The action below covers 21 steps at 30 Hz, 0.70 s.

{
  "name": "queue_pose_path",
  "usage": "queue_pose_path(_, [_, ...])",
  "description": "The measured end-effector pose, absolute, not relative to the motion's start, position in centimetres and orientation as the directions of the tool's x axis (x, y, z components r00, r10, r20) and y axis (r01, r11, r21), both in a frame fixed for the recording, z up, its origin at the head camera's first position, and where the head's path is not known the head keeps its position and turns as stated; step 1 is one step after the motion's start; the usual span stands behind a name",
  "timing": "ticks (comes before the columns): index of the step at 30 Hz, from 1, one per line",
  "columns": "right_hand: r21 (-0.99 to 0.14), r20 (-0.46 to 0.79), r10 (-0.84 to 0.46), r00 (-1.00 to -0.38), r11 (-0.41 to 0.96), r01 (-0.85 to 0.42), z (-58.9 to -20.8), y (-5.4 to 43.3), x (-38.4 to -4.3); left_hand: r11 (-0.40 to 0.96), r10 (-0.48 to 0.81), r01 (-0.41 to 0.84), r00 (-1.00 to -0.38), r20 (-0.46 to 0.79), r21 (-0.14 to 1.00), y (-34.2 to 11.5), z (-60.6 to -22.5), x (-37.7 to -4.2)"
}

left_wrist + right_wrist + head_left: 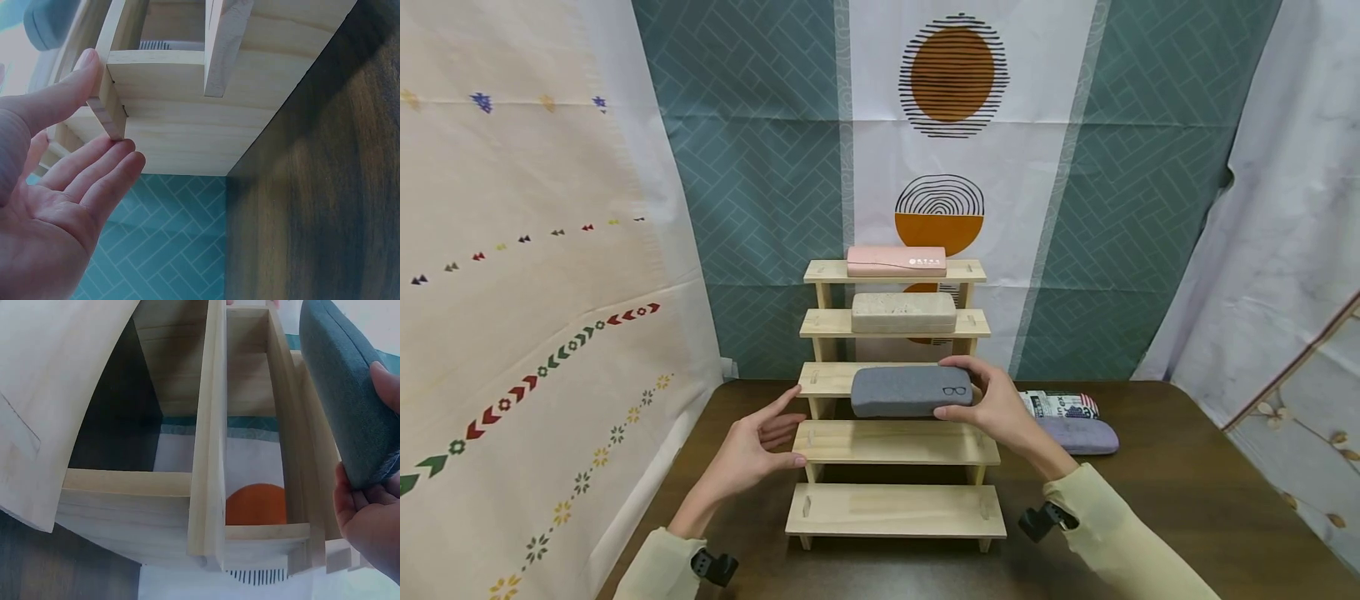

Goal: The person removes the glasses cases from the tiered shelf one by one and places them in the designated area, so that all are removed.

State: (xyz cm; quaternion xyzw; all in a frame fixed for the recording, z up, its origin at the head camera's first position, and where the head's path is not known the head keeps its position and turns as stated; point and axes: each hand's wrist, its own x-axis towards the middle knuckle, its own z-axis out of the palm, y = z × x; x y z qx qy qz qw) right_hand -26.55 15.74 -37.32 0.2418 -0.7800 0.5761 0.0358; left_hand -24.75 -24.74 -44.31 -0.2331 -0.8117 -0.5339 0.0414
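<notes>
In the head view, a grey-blue glasses case (910,392) with a small spectacles print is held in front of the third tier of a wooden stepped shelf (895,512). My right hand (988,404) grips its right end, thumb in front and fingers over the top and behind. The case (350,387) tilts across the right wrist view beside the shelf boards. My left hand (752,454) rests at the shelf's left side with fingers extended. Its thumb and fingertips touch a board end (109,112) in the left wrist view.
A pink case (897,262) lies on the top tier and a cream case (904,313) on the second. Right of the shelf, a purple-grey case (1081,436) and a printed case (1060,405) lie on the dark wooden table (1180,492). Patterned cloths hang behind and at both sides.
</notes>
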Motion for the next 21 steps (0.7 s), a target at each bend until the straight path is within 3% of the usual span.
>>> queue_pose_path(21, [-0.847,0.398,-0.351,-0.848,0.215,-0.486,-38.4,19.9,-24.6,0.322,0.337,0.432,-0.884,0.324,0.843,-24.8,-44.3,-24.8])
